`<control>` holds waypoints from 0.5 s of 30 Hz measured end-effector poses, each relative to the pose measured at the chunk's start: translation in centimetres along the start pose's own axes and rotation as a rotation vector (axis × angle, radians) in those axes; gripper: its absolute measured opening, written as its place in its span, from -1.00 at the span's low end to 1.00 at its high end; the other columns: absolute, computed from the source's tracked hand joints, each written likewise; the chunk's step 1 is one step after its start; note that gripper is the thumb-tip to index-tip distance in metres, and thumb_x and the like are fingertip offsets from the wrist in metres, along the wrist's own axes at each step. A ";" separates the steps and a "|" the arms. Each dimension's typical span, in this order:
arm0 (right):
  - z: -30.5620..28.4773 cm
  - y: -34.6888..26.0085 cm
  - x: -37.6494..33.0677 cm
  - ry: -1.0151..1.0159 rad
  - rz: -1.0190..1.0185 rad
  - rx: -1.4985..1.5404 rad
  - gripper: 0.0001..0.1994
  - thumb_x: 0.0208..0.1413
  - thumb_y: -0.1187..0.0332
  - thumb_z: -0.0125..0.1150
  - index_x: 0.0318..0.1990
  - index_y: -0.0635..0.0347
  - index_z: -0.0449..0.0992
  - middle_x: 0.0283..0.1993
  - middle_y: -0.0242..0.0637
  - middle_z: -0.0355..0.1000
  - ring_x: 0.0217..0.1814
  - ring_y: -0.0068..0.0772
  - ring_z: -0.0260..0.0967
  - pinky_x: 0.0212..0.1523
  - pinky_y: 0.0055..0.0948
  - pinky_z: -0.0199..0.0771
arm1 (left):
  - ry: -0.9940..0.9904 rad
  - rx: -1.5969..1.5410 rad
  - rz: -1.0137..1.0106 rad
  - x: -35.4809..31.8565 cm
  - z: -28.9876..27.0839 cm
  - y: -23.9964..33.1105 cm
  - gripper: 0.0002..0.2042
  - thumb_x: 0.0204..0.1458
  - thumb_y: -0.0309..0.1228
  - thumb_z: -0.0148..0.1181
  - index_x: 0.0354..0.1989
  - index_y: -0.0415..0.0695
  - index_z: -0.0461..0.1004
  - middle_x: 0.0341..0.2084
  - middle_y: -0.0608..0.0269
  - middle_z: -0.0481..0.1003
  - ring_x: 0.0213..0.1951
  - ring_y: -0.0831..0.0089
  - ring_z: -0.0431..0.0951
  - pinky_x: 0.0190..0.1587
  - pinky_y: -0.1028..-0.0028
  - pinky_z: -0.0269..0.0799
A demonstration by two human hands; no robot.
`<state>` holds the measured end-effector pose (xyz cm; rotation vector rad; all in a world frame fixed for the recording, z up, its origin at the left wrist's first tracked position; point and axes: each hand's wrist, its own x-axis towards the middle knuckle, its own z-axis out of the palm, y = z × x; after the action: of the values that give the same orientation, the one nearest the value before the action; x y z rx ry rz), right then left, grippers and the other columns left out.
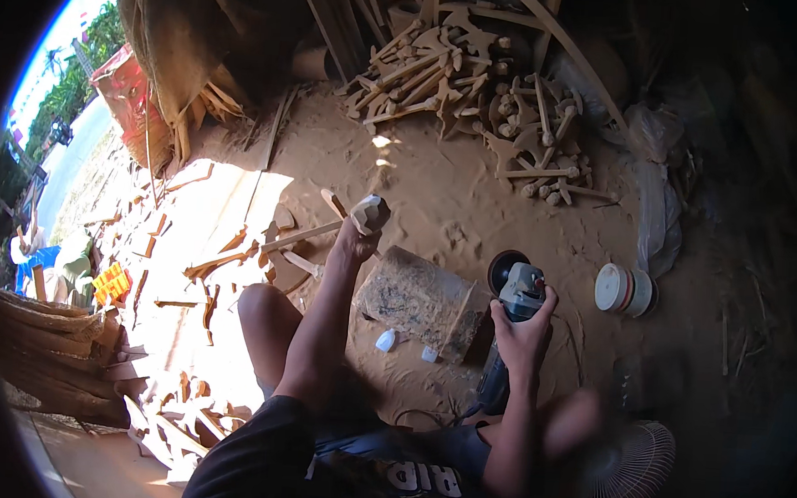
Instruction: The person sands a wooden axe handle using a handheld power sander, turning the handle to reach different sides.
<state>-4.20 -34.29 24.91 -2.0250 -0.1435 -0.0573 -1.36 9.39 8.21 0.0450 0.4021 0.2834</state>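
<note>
1. While gripped at mid-frame, left hand (pixel 360 237) pinches a carved wood piece (pixel 371 213), held up above the work block (pixel 423 301)
2. Right hand (pixel 523 325), fingers wrapped tight round the angle grinder (pixel 516 297), sits right of centre; disc (pixel 505 266) faces up-left toward the piece
3. Piece lies up and left of the disc, near but apart; long axis hard to tell
4. Open sawdust floor (pixel 438 192) above; stacked wooden parts (pixel 481 90) at the top, fan (pixel 627 468) lower right

A pale carved wooden piece (pixel 370 213) is held up at frame centre; a grey angle grinder (pixel 515 297), disc upward, sits right of centre, gripped upright
</note>
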 end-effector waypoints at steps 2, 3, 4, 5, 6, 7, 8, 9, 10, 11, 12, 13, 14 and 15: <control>-0.6 0.4 0.0 0.043 -0.063 0.013 -0.16 -0.02 0.19 0.57 0.36 0.21 0.19 0.14 0.12 0.52 0.16 0.14 0.56 0.15 0.00 0.52 | -0.045 -0.257 -0.237 -1.3 1.1 -0.1 -0.71 0.21 -0.38 0.24 -0.52 -0.12 0.31 -0.56 0.22 0.43 -0.56 0.47 0.52 -0.53 0.48 0.53; -1.1 1.0 0.2 0.047 -0.034 0.013 -0.16 -0.03 0.20 0.57 0.36 0.18 0.19 0.15 0.12 0.52 0.16 0.15 0.55 0.16 -0.01 0.52 | -0.143 -0.346 -0.498 -1.9 2.4 -0.6 -0.68 0.21 -0.37 0.20 -0.57 -0.11 0.28 -0.59 0.21 0.43 -0.60 0.46 0.50 -0.53 0.47 0.54; -0.9 1.3 0.0 0.052 -0.051 0.020 -0.16 -0.03 0.19 0.57 0.36 0.18 0.19 0.16 0.13 0.51 0.17 0.14 0.55 0.16 -0.02 0.52 | -0.129 -0.400 -0.541 -2.9 2.3 -1.0 -0.68 0.19 -0.37 0.20 -0.58 -0.12 0.28 -0.59 0.21 0.42 -0.57 0.45 0.51 -0.51 0.48 0.54; -0.7 1.3 -0.2 0.061 -0.069 0.029 -0.16 -0.03 0.19 0.57 0.36 0.17 0.19 0.16 0.14 0.51 0.18 0.14 0.55 0.16 -0.02 0.53 | -0.117 -0.450 -0.585 -3.8 2.8 -1.3 -0.69 0.18 -0.38 0.19 -0.58 -0.13 0.27 -0.59 0.21 0.41 -0.53 0.44 0.53 -0.49 0.49 0.55; -1.1 1.9 0.0 0.071 -0.075 0.015 -0.16 -0.03 0.19 0.57 0.36 0.17 0.19 0.16 0.14 0.51 0.18 0.14 0.55 0.16 -0.02 0.53 | -0.125 -0.460 -0.600 -4.0 3.9 -3.2 -0.69 0.18 -0.38 0.19 -0.58 -0.13 0.27 -0.59 0.21 0.41 -0.53 0.44 0.53 -0.49 0.49 0.55; -1.7 2.9 0.2 0.084 -0.090 0.013 -0.15 -0.03 0.18 0.58 0.36 0.18 0.19 0.16 0.14 0.51 0.18 0.13 0.55 0.17 -0.03 0.52 | -0.051 -0.421 -0.510 -4.5 5.1 -5.7 -0.70 0.17 -0.36 0.19 -0.58 -0.09 0.27 -0.62 0.28 0.35 -0.58 0.46 0.47 -0.51 0.48 0.53; -2.0 3.3 0.2 0.088 -0.105 0.026 -0.13 -0.04 0.17 0.59 0.37 0.18 0.18 0.17 0.14 0.50 0.19 0.12 0.54 0.18 -0.03 0.52 | 0.023 -0.372 -0.405 -5.2 6.0 -6.6 -0.70 0.17 -0.34 0.19 -0.58 -0.05 0.26 -0.64 0.36 0.29 -0.62 0.47 0.41 -0.54 0.47 0.51; -1.9 3.3 -0.3 0.083 -0.109 0.032 -0.13 -0.04 0.17 0.59 0.37 0.18 0.18 0.17 0.14 0.50 0.19 0.12 0.54 0.18 -0.03 0.52 | 0.019 -0.371 -0.397 -5.8 5.9 -6.3 -0.70 0.17 -0.34 0.19 -0.58 -0.05 0.26 -0.64 0.36 0.29 -0.62 0.47 0.41 -0.54 0.47 0.51; -1.5 3.0 -0.8 0.071 -0.131 0.047 -0.12 -0.04 0.17 0.59 0.38 0.19 0.17 0.16 0.13 0.51 0.19 0.11 0.54 0.19 -0.04 0.52 | -0.109 -0.198 -0.197 -6.4 5.8 -5.0 -0.72 0.20 -0.36 0.14 -0.56 -0.04 0.27 -0.62 0.37 0.29 -0.60 0.47 0.42 -0.53 0.47 0.50; -1.2 2.6 -1.2 0.063 -0.152 0.059 -0.11 -0.04 0.16 0.60 0.38 0.19 0.17 0.16 0.12 0.51 0.19 0.09 0.54 0.19 -0.05 0.52 | -0.353 0.243 -0.089 -6.3 5.4 -2.7 -0.74 0.23 -0.37 0.11 -0.54 -0.02 0.29 -0.61 0.37 0.30 -0.58 0.47 0.43 -0.52 0.48 0.49; -0.6 1.8 -1.5 0.048 -0.157 0.092 -0.11 -0.04 0.16 0.60 0.38 0.19 0.17 0.16 0.12 0.51 0.19 0.09 0.54 0.19 -0.05 0.52 | -0.555 0.845 0.175 -6.9 5.9 0.0 -0.75 0.25 -0.38 0.07 -0.52 -0.01 0.30 -0.60 0.36 0.31 -0.56 0.47 0.44 -0.50 0.48 0.48; -1.0 2.0 -1.4 0.049 -0.157 0.068 -0.10 -0.04 0.16 0.60 0.39 0.21 0.16 0.16 0.09 0.50 0.18 0.05 0.54 0.19 -0.06 0.51 | -0.691 1.183 0.448 -6.7 6.5 -0.1 -0.76 0.28 -0.40 0.03 -0.50 0.00 0.32 -0.59 0.36 0.32 -0.54 0.48 0.45 -0.49 0.48 0.47; -1.2 2.2 -1.4 0.047 -0.157 0.046 -0.09 -0.04 0.16 0.61 0.39 0.22 0.15 0.17 0.07 0.49 0.18 0.01 0.53 0.19 -0.08 0.51 | -0.594 0.965 0.374 -7.0 6.3 -0.9 -0.81 0.21 -0.47 0.07 -0.49 -0.03 0.37 -0.56 0.36 0.35 -0.51 0.47 0.46 -0.49 0.45 0.40; -1.2 2.5 -1.6 0.048 -0.154 0.042 -0.09 -0.04 0.16 0.61 0.39 0.22 0.15 0.17 0.07 0.49 0.18 0.01 0.53 0.19 -0.08 0.51 | -0.545 0.856 0.332 -7.6 6.2 -1.4 -0.84 0.18 -0.51 0.09 -0.48 -0.05 0.40 -0.55 0.36 0.37 -0.50 0.47 0.46 -0.49 0.43 0.37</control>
<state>-5.43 -36.56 23.01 -1.9664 -0.2681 -0.1980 -5.32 6.03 16.63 1.0145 -0.0563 0.3933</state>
